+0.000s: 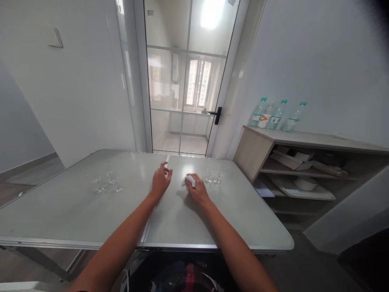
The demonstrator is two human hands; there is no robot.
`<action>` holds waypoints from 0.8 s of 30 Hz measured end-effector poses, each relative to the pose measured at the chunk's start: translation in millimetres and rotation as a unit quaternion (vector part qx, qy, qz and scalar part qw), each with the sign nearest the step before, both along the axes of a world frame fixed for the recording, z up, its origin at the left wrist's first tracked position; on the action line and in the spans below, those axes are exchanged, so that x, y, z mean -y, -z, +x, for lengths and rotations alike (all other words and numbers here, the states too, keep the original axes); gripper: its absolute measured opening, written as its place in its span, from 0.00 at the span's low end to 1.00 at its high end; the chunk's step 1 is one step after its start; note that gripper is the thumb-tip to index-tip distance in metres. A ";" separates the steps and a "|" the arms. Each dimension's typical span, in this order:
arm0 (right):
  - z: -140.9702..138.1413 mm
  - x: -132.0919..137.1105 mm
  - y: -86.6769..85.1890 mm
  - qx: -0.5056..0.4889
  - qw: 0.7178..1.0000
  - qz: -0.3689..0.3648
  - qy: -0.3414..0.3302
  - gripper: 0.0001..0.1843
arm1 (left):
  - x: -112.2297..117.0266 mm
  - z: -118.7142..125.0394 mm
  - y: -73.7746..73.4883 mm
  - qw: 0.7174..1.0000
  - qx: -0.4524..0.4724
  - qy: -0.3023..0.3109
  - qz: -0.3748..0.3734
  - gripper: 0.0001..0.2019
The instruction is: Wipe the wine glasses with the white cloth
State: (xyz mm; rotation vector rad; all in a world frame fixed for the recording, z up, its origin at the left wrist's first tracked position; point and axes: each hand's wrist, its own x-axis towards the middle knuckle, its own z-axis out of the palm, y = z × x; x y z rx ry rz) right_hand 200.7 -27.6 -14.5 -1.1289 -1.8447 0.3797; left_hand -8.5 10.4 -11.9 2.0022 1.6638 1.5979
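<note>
A crumpled white cloth or tissue (pixel 191 181) is gripped in my right hand (pixel 198 190), just above or on the tabletop right of the middle seam. My left hand (pixel 161 179) hovers near the seam with its fingers loosely curled and apart, holding nothing. Two clear stemmed glasses (pixel 217 174) stand upright a little to the right of my right hand. Farther left, several more clear stemmed glasses (pixel 107 180) stand grouped on the table. Whether anything lies under the cloth is hidden by my fingers.
The pale table (pixel 73 211) has a metal edge and a seam across it. A wooden shelf unit (pixel 264 142) at the right carries several plastic bottles (pixel 275 115) on top, with boxes and trays inside. Behind the table is a glass door (pixel 188 81) with a black handle (pixel 217 116).
</note>
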 end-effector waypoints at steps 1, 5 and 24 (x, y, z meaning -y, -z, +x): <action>-1.0 0.6 0.7 0.005 1.000 -0.007 -0.013 0.15 | -0.6 -6.5 -3.9 0.999 -0.002 -0.046 0.001 0.24; -3.9 2.4 2.6 0.064 0.996 -0.039 -0.050 0.12 | -3.0 -35.2 -19.4 0.975 0.022 -0.220 -0.033 0.41; -9.4 -6.8 27.5 0.118 0.975 -0.072 -0.176 0.03 | 5.9 -95.7 -45.0 0.935 -0.068 -0.346 -0.027 0.20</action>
